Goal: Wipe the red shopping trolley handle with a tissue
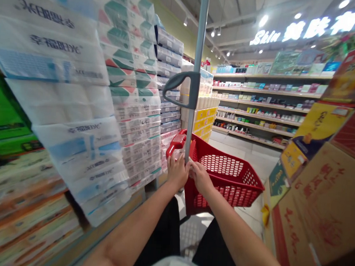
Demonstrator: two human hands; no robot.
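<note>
A grey pole (pixel 201 42) with a looped grey plastic handle (pixel 180 89) rises in front of me. Below it is a red perforated shopping basket cart (pixel 220 167) with a red handle (pixel 177 143). My left hand (pixel 177 172) is closed at the lower part of the pole, just under the red handle. Close against it on the right, my right hand (pixel 201 178) has its fingers pressed together at the pole's base. Something small and pale shows between the two hands, too small to identify. No goods are seen in the basket.
Stacked tissue packs (pixel 98 96) rise along the left. Cardboard cartons (pixel 326 202) and colourful boxes (pixel 313 121) line the right. Product shelves (pixel 264 92) stand at the back beneath a lit sign (pixel 316 27). Pale floor (pixel 234 141) runs between them.
</note>
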